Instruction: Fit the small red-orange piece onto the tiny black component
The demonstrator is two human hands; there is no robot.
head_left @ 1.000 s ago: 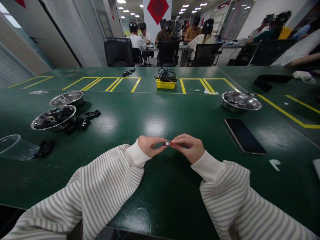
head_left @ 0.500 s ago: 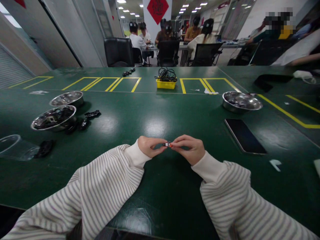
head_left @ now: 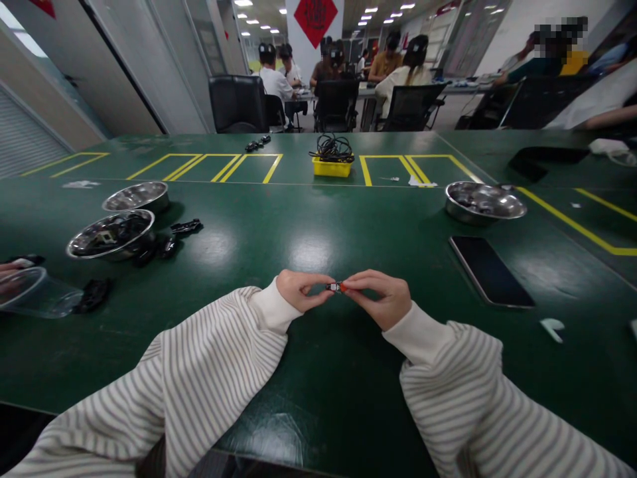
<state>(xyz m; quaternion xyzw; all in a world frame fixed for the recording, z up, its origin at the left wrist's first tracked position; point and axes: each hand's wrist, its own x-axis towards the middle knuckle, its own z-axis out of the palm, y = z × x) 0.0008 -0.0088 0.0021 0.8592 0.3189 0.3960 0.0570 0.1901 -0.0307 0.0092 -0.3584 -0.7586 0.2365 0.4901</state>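
Note:
Between my two hands, a little above the green table (head_left: 318,352), is a small part (head_left: 335,287) with black, white and orange-red areas; it is too small to name. My left hand (head_left: 304,290) pinches its left, dark end between thumb and forefinger. The orange-red end sits in the fingertips of my right hand (head_left: 379,293), also closed in a pinch. Most of the part's ends are hidden by the fingers.
At left stand two metal bowls (head_left: 110,253) (head_left: 137,198), black pieces (head_left: 186,227) and a clear plastic cup (head_left: 44,302) beside another person's hand (head_left: 8,282). On the right are a metal bowl (head_left: 485,214), a phone (head_left: 492,271) and a white earbud (head_left: 552,328). A yellow box (head_left: 332,167) holds black cables.
Another person's hand has come into view at the left edge by the plastic cup. My hands keep their pinch on the small part, which looks slightly turned; the view has shifted slightly.

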